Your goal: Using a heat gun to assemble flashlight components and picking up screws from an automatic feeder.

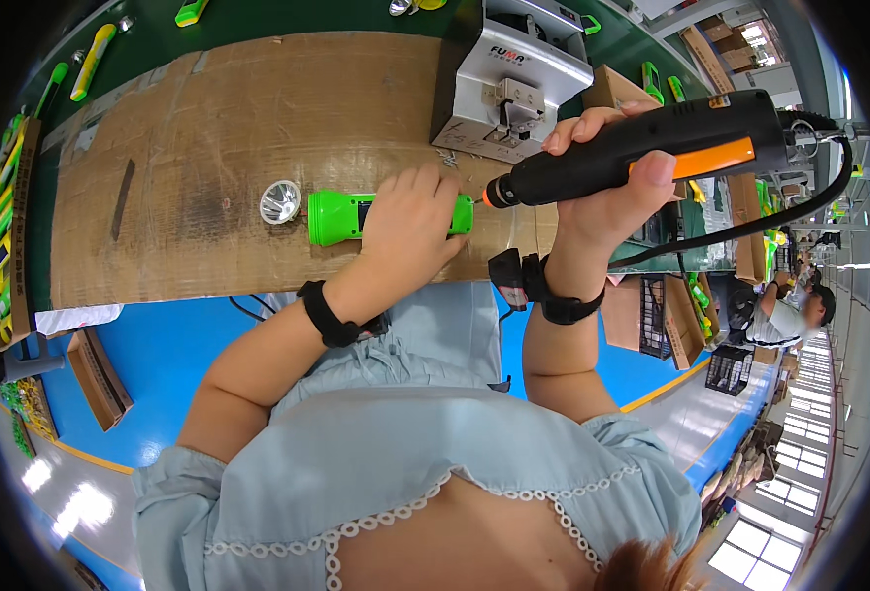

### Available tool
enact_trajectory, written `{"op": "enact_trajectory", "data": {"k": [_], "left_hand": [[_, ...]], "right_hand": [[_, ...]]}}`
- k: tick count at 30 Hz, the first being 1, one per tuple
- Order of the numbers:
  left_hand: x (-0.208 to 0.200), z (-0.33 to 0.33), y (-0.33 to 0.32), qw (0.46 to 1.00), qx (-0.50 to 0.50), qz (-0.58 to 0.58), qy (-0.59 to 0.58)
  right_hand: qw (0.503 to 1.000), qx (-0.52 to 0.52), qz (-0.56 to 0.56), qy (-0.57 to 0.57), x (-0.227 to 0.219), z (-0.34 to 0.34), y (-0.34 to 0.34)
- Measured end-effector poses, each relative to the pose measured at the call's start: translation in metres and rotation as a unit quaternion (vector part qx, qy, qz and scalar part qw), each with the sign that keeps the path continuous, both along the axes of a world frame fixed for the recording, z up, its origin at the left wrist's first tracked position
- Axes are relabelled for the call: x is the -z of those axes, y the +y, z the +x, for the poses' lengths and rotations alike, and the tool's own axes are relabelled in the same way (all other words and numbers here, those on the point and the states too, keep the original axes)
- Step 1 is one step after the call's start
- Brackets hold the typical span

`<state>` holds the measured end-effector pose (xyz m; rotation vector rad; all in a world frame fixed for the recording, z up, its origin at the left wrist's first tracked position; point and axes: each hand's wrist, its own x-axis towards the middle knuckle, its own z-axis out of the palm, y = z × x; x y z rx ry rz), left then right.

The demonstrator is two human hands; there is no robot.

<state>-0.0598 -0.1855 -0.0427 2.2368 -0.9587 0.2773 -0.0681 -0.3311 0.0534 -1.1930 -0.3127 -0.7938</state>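
Observation:
A green flashlight body (332,219) lies sideways on the cardboard sheet. Over its middle, my left hand (410,217) is wrapped, holding it down. In my right hand (612,182) is a black and orange electric screwdriver (642,146), its tip pointing left at the tail end of the flashlight. Whether the bit touches a screw is too small to tell. Beside the flashlight's wide end sits a round silver reflector (280,202), apparently joined to it by a short wire.
A metal screw-feeder machine (514,79) stands behind my hands, with a few loose screws (447,158) near its base. Boxes of green and yellow flashlights line the left edge (6,227). The screwdriver's black cable (750,229) loops at right. A person (795,310) sits farther right.

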Motion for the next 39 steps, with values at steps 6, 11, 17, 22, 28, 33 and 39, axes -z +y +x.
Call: {"op": "enact_trajectory", "data": {"k": [6, 11, 17, 22, 28, 33, 39], "left_hand": [[-0.001, -0.004, 0.000, 1.000, -0.010, 0.002, -0.005], [-0.001, -0.002, 0.000, 1.000, -0.010, -0.002, -0.004], [-0.002, 0.003, -0.001, 0.999, -0.017, 0.018, 0.033], [-0.005, 0.004, 0.000, 0.999, -0.018, 0.006, 0.037], [-0.007, 0.004, 0.002, 0.999, -0.011, 0.006, 0.044], [-0.005, 0.003, 0.002, 0.999, 0.006, -0.008, 0.038], [-0.006, 0.007, 0.007, 0.995, 0.053, -0.073, 0.046]], "right_hand": [[1.000, 0.014, -0.020, -0.002, 0.004, 0.003, 0.002], [0.992, 0.050, -0.098, 0.062, 0.018, 0.009, 0.007], [0.991, 0.013, -0.112, 0.077, 0.021, 0.012, 0.010], [0.996, -0.085, -0.018, 0.032, 0.029, 0.014, 0.003], [0.996, -0.064, -0.043, 0.039, 0.025, 0.010, 0.000], [0.996, 0.050, 0.005, -0.077, -0.015, 0.013, -0.016], [0.974, 0.169, -0.082, -0.128, -0.028, 0.046, -0.017]]}}
